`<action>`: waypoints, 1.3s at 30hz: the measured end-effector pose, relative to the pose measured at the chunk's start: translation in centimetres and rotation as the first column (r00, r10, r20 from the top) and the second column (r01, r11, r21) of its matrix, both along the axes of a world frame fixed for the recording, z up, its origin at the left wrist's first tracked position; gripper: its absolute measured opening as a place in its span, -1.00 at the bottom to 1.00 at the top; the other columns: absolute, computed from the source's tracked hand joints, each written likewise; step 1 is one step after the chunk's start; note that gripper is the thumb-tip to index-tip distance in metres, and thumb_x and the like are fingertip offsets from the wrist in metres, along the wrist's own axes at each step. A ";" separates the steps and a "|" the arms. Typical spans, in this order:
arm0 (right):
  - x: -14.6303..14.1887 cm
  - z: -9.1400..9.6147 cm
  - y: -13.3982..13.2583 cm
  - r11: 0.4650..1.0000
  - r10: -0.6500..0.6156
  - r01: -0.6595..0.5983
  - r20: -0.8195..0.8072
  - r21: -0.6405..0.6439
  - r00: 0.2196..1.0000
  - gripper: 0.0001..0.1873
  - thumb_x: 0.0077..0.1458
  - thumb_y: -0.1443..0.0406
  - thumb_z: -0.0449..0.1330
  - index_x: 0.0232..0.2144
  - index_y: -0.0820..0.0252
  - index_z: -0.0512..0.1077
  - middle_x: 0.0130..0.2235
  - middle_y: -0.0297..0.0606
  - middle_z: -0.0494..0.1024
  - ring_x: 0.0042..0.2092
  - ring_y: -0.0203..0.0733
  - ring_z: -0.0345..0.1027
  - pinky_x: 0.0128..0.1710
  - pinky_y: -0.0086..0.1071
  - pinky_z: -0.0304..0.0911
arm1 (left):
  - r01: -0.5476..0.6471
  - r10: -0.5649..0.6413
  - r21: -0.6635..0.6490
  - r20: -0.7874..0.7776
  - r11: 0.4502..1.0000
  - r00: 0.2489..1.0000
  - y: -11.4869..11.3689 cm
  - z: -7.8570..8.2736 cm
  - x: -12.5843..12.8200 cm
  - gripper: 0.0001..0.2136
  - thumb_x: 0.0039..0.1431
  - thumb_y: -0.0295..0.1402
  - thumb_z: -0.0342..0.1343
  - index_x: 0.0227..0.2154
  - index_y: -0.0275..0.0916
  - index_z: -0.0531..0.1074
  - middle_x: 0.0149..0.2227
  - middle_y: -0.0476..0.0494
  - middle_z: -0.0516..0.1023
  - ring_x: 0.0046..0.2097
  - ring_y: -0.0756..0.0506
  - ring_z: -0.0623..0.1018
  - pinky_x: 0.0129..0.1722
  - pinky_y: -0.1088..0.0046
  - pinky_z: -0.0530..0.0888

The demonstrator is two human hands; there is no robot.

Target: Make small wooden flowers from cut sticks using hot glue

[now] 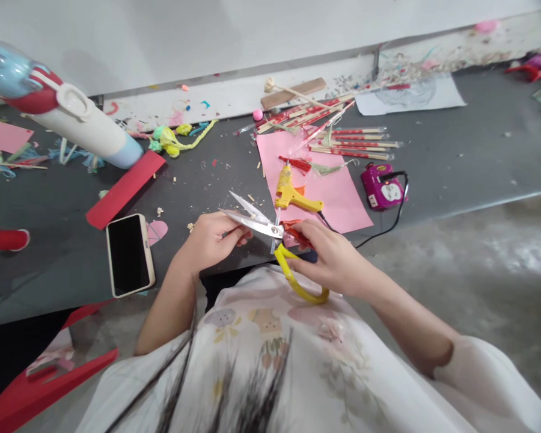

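One hand, the right (pixel 327 255), clamps stiff-looking metal scissors (pixel 259 226) by yellow-and-red handles (pixel 290 277), likely the surest hold; left hand's (pixel 211 242) grip unclear.

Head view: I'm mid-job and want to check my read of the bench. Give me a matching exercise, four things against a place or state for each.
Things
1. scissors
2. purple device
3. yellow glue gun
4. phone

Places and states
A. lying on a pink sheet
B. near a red strip, screen dark
C. in the right hand, blades apart
D. to the picture's right of the pink sheet, black cord attached

Pairs: 1-C, 2-D, 3-A, 4-B
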State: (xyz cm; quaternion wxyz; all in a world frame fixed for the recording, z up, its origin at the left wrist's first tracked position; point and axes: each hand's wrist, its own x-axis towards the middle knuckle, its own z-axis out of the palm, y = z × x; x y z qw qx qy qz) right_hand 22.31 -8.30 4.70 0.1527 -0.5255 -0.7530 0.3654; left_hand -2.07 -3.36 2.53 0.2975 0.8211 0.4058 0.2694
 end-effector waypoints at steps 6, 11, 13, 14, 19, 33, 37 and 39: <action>-0.1 0.1 -0.2 1.000 -0.013 0.013 0.002 -0.024 1.000 -0.81 0.11 0.18 0.16 -0.29 0.17 0.31 -0.27 -0.18 0.46 -0.29 -0.14 0.32 -0.30 -0.28 0.22 | -0.044 0.046 0.081 -0.020 0.996 0.999 -0.2 -0.2 0.0 -0.77 0.20 -0.43 0.06 -0.52 -0.23 0.55 -0.52 -0.02 0.61 -0.41 0.02 0.58 -0.35 0.58 0.48; -0.1 0.0 -0.5 0.999 -0.034 0.035 0.005 -0.034 0.999 -0.79 0.10 0.16 0.16 -0.30 0.17 0.29 -0.28 -0.21 0.44 -0.28 -0.15 0.32 -0.29 -0.29 0.23 | -0.178 0.171 0.196 0.053 0.964 0.984 -0.5 -0.6 0.3 -0.92 0.10 -0.39 0.21 -0.41 -0.21 0.61 -0.39 -0.04 0.66 -0.37 0.00 0.61 -0.35 0.57 0.49; -0.1 -0.1 -0.5 0.999 -0.047 0.047 0.008 -0.025 0.999 -0.78 0.09 0.16 0.16 -0.29 0.18 0.29 -0.29 -0.20 0.44 -0.27 -0.14 0.33 -0.27 -0.27 0.24 | -0.203 0.190 0.241 0.078 0.949 0.979 -0.5 -0.7 0.4 -0.92 0.10 -0.41 0.21 -0.41 -0.21 0.61 -0.36 -0.04 0.67 -0.34 0.00 0.62 -0.32 0.58 0.51; -0.2 -0.2 -0.5 0.999 -0.050 0.050 0.006 -0.018 0.999 -0.76 0.09 0.16 0.16 -0.27 0.18 0.30 -0.28 -0.20 0.44 -0.25 -0.13 0.33 -0.25 -0.25 0.26 | -0.198 0.182 0.259 0.084 0.945 0.980 -0.5 -0.8 0.4 -0.91 0.11 -0.43 0.20 -0.42 -0.21 0.61 -0.35 -0.04 0.67 -0.32 0.00 0.63 -0.30 0.58 0.51; -0.3 -0.6 -0.7 0.999 -0.043 0.043 -0.021 0.004 0.999 -0.72 0.06 0.19 0.18 -0.18 0.18 0.31 -0.22 -0.16 0.44 -0.20 -0.10 0.35 -0.19 -0.19 0.31 | -0.153 0.139 0.224 0.078 0.963 0.987 -0.5 -0.7 0.2 -0.86 0.10 -0.48 0.18 -0.47 -0.18 0.61 -0.36 -0.03 0.68 -0.32 0.00 0.64 -0.28 0.57 0.53; -0.2 -1.0 -0.6 0.979 0.028 -0.004 -0.116 0.202 0.993 -0.49 0.07 0.23 0.20 0.05 0.20 0.20 0.02 0.04 0.38 0.04 0.04 0.31 -0.08 -0.14 0.36 | -0.246 0.274 -0.121 0.476 0.962 0.836 -1.8 -1.5 1.4 -0.90 0.06 -0.45 0.21 -0.50 -0.16 0.58 -0.55 0.04 0.55 -0.55 0.05 0.50 -0.54 0.54 0.44; -0.2 -1.4 -0.6 0.978 0.038 -0.015 -0.110 0.210 0.993 -0.45 0.04 0.23 0.23 0.06 0.21 0.18 0.03 0.05 0.36 0.07 0.07 0.28 0.01 -0.08 0.31 | -0.265 0.312 -0.166 0.515 0.950 0.798 -2.0 -1.7 1.7 -0.89 0.13 -0.42 0.19 -0.47 -0.15 0.58 -0.58 0.05 0.53 -0.54 0.06 0.50 -0.52 0.54 0.46; -0.1 -1.6 -0.5 0.979 0.037 -0.015 -0.109 0.201 0.993 -0.42 0.02 0.22 0.25 0.06 0.19 0.18 0.03 0.04 0.36 0.08 0.10 0.27 0.02 -0.06 0.30 | -0.281 0.344 -0.198 0.511 0.939 0.788 -2.1 -2.0 1.7 -0.90 0.14 -0.36 0.19 -0.45 -0.17 0.58 -0.56 0.03 0.54 -0.56 0.06 0.50 -0.54 0.54 0.46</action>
